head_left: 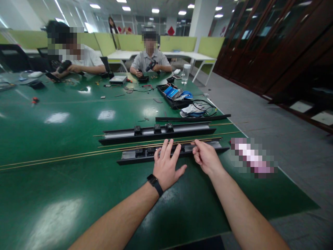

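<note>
On the green table lies a black channel rail (127, 160) with black blocks (139, 151) in it. Long thin brass rods (78, 155) run across and above this near rail, far out to the left. My left hand (168, 165), a dark watch on its wrist, is open with fingers spread over the rail and rods; whether it presses on them I cannot tell. At the rail's right part, my right hand (206, 156) is closed, its thumb and index finger pinching a brass rod. A second, similar black rail (122, 138) with several blocks lies just behind.
Beyond the rails lie a black strip (192, 118), white gloves (192, 109) with black cables, and a black tray (166, 96) holding blue packets. A blurred pink item (252, 156) is near the right table edge. Two people sit across, holding power drills (151, 65); a clear cup (185, 74) stands there.
</note>
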`<state>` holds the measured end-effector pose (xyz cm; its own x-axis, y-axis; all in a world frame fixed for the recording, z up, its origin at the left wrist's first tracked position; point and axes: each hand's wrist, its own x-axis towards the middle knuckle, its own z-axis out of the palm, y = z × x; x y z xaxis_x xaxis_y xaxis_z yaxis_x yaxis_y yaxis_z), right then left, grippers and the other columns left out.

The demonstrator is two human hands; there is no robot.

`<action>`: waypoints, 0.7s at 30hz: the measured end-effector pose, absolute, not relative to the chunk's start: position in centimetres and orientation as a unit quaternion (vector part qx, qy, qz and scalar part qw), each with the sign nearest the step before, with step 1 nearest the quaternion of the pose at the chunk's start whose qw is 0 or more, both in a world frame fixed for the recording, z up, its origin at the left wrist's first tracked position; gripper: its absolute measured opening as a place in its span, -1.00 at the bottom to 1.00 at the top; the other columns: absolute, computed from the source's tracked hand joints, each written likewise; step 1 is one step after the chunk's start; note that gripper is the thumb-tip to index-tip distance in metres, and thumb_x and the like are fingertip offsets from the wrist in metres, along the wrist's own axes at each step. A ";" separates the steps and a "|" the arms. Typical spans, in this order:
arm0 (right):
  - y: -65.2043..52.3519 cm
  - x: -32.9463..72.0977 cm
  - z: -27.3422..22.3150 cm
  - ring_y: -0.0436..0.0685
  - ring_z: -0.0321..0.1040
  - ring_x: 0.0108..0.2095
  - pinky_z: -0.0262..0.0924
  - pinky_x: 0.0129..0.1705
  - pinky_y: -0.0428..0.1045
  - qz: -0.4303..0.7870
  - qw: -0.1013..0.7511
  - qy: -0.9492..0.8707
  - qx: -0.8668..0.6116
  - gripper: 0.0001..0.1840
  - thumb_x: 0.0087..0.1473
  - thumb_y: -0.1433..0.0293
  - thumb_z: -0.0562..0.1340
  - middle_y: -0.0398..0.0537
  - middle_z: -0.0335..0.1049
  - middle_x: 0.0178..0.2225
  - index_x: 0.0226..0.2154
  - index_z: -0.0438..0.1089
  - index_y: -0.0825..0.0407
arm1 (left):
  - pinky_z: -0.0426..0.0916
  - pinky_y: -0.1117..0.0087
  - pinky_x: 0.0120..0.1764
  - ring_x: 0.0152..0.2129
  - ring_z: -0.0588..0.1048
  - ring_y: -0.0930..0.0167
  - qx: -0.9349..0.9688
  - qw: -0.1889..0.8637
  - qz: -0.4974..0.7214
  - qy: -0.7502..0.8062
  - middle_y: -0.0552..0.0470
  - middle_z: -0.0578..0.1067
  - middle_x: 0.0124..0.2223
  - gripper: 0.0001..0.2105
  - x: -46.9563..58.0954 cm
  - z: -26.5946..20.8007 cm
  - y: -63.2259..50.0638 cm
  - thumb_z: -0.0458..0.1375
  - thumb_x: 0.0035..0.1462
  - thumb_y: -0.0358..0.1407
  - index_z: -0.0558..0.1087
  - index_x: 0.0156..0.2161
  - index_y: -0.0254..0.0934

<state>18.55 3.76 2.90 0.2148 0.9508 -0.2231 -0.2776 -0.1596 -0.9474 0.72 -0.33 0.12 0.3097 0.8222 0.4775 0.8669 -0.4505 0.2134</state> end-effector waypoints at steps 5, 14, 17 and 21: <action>3.6 18.7 2.9 -0.13 0.03 -0.85 -0.27 -0.84 -0.20 0.544 0.549 -0.338 -0.537 -0.57 -0.02 0.08 0.39 -0.21 0.31 -0.68 -0.33 0.43 0.12 | 0.07 -0.01 0.23 0.39 -0.05 0.12 -0.808 0.040 -0.270 -0.521 -0.15 0.01 0.45 -0.28 0.7 0.1 -0.3 0.16 0.15 0.04 0.15 0.36 -0.13; 3.7 18.7 2.9 -0.14 0.03 -0.85 -0.27 -0.84 -0.20 0.548 0.556 -0.320 -0.537 -0.62 0.02 0.12 0.37 -0.21 0.31 -0.68 -0.33 0.43 0.13 | 0.07 -0.01 0.23 0.39 -0.05 0.13 -0.810 0.036 -0.262 -0.524 -0.14 0.00 0.45 -0.29 0.7 0.2 -0.4 0.14 0.17 0.04 0.14 0.36 -0.13; 3.6 18.7 3.0 -0.13 0.04 -0.85 -0.29 -0.84 -0.20 0.553 0.542 -0.330 -0.540 -0.62 0.04 0.13 0.36 -0.19 0.32 -0.67 -0.32 0.44 0.14 | 0.08 -0.02 0.23 0.39 -0.04 0.11 -0.807 0.039 -0.263 -0.527 -0.14 0.02 0.45 -0.28 0.7 0.2 -0.4 0.16 0.15 0.05 0.16 0.35 -0.12; 3.7 18.6 3.0 -0.12 0.04 -0.85 -0.28 -0.84 -0.20 0.548 0.552 -0.317 -0.543 -0.66 0.08 0.15 0.32 -0.19 0.33 -0.67 -0.33 0.41 0.11 | 0.08 -0.03 0.22 0.39 -0.03 0.10 -0.809 0.040 -0.262 -0.525 -0.16 0.03 0.44 -0.28 0.7 0.3 -0.4 0.17 0.15 0.04 0.16 0.35 -0.13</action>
